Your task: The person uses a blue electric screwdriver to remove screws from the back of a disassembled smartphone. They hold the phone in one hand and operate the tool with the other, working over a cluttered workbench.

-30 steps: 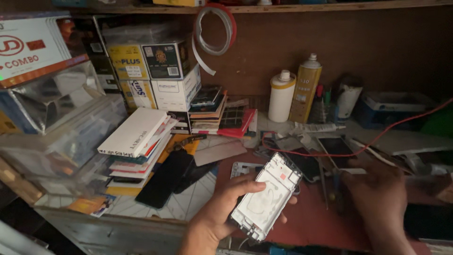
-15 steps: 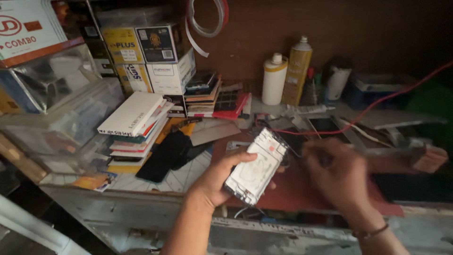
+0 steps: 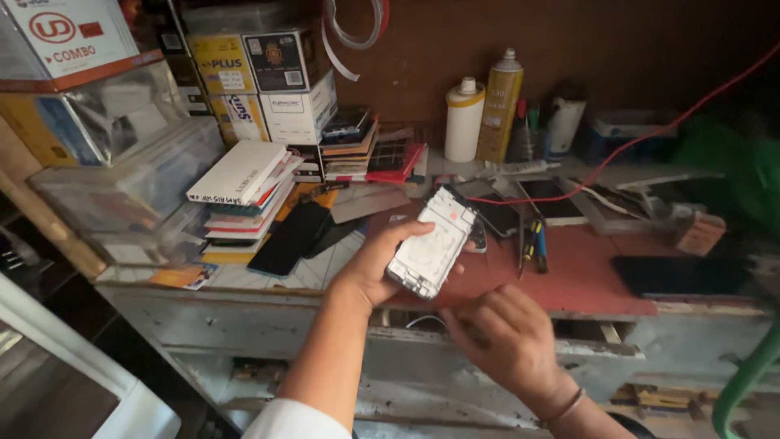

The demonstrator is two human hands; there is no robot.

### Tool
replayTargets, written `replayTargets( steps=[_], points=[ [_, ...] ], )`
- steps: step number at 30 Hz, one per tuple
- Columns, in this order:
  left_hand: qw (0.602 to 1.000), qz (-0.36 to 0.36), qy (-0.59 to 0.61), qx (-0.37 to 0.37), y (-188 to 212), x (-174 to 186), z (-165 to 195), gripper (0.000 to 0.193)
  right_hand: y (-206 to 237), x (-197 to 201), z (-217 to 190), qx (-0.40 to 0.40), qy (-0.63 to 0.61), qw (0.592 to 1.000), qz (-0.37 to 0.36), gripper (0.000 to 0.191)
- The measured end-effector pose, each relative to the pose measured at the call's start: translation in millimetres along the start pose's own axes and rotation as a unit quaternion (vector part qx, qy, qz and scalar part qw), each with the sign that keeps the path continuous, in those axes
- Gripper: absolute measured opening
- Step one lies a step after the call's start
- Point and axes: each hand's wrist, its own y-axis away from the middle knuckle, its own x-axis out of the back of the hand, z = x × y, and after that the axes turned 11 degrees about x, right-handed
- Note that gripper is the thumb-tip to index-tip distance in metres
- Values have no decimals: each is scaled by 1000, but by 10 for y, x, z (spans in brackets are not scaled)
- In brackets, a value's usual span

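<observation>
My left hand (image 3: 376, 264) grips an opened phone body (image 3: 431, 242), a white and silver frame with its inside facing up, tilted above the red mat (image 3: 585, 276) on the workbench. My right hand (image 3: 504, 333) is just below the phone's lower end, fingers curled and blurred; whether it pinches something small I cannot tell. Both hands hover over the bench's front edge.
Stacks of small boxes (image 3: 244, 179) and books lie left. A white bottle (image 3: 464, 119) and a yellow spray can (image 3: 499, 106) stand at the back wall. Dark phones (image 3: 552, 201), screwdrivers (image 3: 532, 240), a red wire (image 3: 650, 134) and a black phone (image 3: 288, 237) lie around.
My right hand has come back from the tools on the mat to the phone's lower end near the bench edge. The view has shifted; my left hand keeps holding the phone.
</observation>
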Motion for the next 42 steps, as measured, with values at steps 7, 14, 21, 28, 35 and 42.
replayTargets(
  steps=[7,14,21,28,35,42],
  points=[
    [1000,24,2,-12,21,-42,11,57,229,-4,-273,-51,48,995,-68,16],
    [1000,6,6,-20,39,-33,8,56,224,-60,-234,-231,26,958,-168,31],
    [1000,2,15,-14,4,14,16,56,319,-49,-99,-327,19,877,-352,32],
    [1000,11,-1,-18,-25,59,-19,56,475,-250,306,-36,-108,806,-581,33],
    [1000,9,-8,-22,-9,53,-9,55,463,-374,522,-176,-223,731,-621,47],
    [1000,-1,-3,-21,-6,59,-15,55,474,-388,566,-177,-203,673,-689,52]
  ],
)
